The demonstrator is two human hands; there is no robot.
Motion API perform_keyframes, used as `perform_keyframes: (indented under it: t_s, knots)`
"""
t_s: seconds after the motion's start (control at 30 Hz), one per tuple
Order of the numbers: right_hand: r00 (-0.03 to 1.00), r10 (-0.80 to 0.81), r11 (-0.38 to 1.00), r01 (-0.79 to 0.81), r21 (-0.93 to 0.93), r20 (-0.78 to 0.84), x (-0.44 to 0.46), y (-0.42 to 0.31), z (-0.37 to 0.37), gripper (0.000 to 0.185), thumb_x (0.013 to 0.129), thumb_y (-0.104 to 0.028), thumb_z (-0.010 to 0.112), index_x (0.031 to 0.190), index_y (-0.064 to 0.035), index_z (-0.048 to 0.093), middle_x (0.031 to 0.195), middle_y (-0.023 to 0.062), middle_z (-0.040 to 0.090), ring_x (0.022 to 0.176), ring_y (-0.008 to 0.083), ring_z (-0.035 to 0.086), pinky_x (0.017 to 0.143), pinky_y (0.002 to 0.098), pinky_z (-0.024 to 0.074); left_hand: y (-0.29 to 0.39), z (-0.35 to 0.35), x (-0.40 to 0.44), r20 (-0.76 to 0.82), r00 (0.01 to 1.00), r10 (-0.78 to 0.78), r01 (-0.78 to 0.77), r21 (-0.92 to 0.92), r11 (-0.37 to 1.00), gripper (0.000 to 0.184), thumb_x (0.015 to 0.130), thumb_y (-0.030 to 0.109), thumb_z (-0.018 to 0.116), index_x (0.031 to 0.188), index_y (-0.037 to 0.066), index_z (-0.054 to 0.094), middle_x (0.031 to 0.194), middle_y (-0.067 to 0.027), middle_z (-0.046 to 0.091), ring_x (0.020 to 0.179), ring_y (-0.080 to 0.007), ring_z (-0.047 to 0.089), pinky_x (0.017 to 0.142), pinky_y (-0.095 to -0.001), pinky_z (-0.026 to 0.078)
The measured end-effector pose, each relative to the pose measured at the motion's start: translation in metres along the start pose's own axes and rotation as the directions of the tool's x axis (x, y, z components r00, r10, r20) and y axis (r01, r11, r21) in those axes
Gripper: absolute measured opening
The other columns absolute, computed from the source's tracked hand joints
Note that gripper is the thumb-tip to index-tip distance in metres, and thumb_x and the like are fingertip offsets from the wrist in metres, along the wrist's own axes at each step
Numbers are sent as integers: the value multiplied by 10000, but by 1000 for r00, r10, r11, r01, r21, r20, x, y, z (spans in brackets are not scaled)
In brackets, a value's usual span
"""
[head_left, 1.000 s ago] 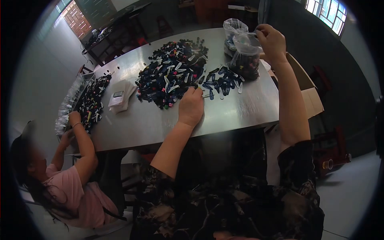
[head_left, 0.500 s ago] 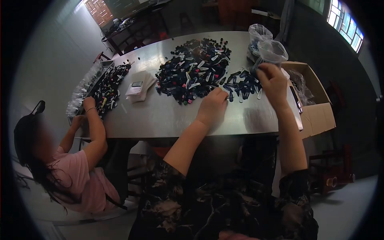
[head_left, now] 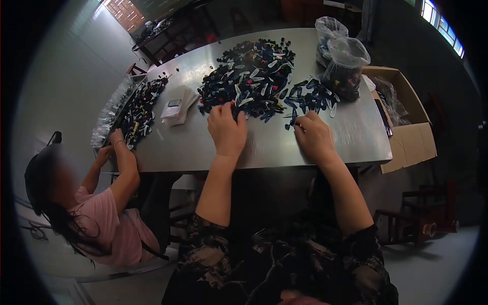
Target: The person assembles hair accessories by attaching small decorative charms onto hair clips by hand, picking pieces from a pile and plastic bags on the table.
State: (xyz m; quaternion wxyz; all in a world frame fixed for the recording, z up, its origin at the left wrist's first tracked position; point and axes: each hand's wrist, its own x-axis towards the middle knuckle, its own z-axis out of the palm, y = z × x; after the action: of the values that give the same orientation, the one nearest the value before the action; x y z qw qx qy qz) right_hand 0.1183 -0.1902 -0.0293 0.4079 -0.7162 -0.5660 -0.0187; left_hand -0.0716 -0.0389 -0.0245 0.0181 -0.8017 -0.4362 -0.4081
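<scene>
A large mixed pile of dark, white and coloured hair clips (head_left: 249, 76) lies on the metal table (head_left: 264, 152). My left hand (head_left: 226, 129) is at the pile's lower edge, its thumb apart from the fingers, with nothing visible in its grasp. To the right lies a smaller group of dark and white clips (head_left: 312, 96). At its lower left edge, my right hand (head_left: 314, 133) has thumb and fingertips close together beside a few dark pieces; what they hold, if anything, is too small to make out.
Two clear bags (head_left: 343, 73) of clips stand at the back right, beside an open cardboard box (head_left: 409, 147). Left are stacked cards (head_left: 178, 107), another clip pile (head_left: 140, 112), and a tray of plastic packets (head_left: 109, 114). A co-worker (head_left: 96, 218) sits there.
My right hand has come down from the bags to the small clip group. My left hand has moved left along the large pile, and its thumb has spread. The view has shifted.
</scene>
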Motion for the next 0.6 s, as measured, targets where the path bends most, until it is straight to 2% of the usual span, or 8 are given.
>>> perform_keyframes:
  t_s: [0.03, 0.07, 0.17, 0.27, 0.4, 0.43, 0.57, 0.6]
  knots:
    - [1000, 0, 1000, 0, 6, 5, 0, 0, 2, 126, 878, -174, 658, 954, -78, 685, 958, 118, 605, 833, 358, 634, 743, 447, 512, -13, 0, -1, 110, 989, -101, 93, 72, 993, 568, 896, 335, 660, 1354, 27, 527, 1353, -266, 474, 1244, -434, 453, 1035, -534, 369]
    - [1000, -9, 997, 11, -72, 29, 1, 1, 4, 114, 882, -172, 649, 937, -76, 678, 949, 117, 600, 825, 359, 635, 737, 453, 515, -21, 5, -3, 109, 989, -104, 96, 80, 992, 568, 896, 335, 660, 1354, 27, 527, 1353, -266, 474, 1244, -434, 453, 1035, -534, 369]
    - [998, -38, 986, 46, -157, 51, 3, 0, 8, 100, 888, -165, 635, 909, -73, 667, 931, 117, 593, 811, 361, 635, 728, 460, 521, -11, 3, -3, 417, 883, -215, 138, 207, 969, 801, 897, 429, 633, 1500, -13, 346, 1518, -314, 329, 1401, -446, 337, 1132, -559, 264]
    - [997, -60, 984, 68, -168, 48, 2, -1, 7, 95, 888, -161, 632, 904, -74, 667, 922, 116, 594, 805, 359, 637, 725, 460, 526, 8, 19, -3, 418, 887, -197, 121, 202, 972, 815, 891, 414, 640, 1491, -45, 333, 1527, -314, 316, 1400, -454, 335, 1139, -549, 258]
    - [997, -70, 989, 73, -127, 32, 2, -2, 5, 94, 874, -156, 645, 914, -78, 676, 920, 115, 603, 812, 352, 643, 729, 453, 532, 42, 15, 1, 415, 906, -76, 32, 111, 993, 772, 849, 315, 705, 1447, -50, 381, 1397, -258, 419, 1242, -422, 462, 1016, -509, 419]
    - [997, -68, 989, 72, -131, 33, 1, -2, 5, 94, 874, -156, 645, 914, -78, 676, 920, 115, 603, 812, 352, 643, 729, 453, 532, 49, 16, -2, 317, 948, -22, -18, 121, 992, 696, 821, 293, 737, 1392, 11, 456, 1294, -206, 460, 1155, -384, 504, 917, -478, 492]
    - [996, -84, 989, 85, -118, 16, 1, -1, 5, 92, 857, -145, 655, 917, -80, 679, 924, 112, 607, 816, 350, 645, 733, 456, 533, 70, 13, -1, 343, 939, 25, -64, 101, 993, 538, 808, 282, 756, 1273, 86, 569, 1266, -171, 477, 1132, -377, 524, 869, -459, 527]
    - [996, -88, 988, 90, -128, 20, 1, -1, 5, 90, 853, -141, 655, 916, -81, 678, 924, 112, 605, 816, 350, 644, 734, 458, 533, 69, 18, 1, 313, 942, 123, -147, 52, 988, 460, 804, 265, 762, 1204, 104, 603, 1249, -156, 483, 1110, -367, 540, 843, -455, 540]
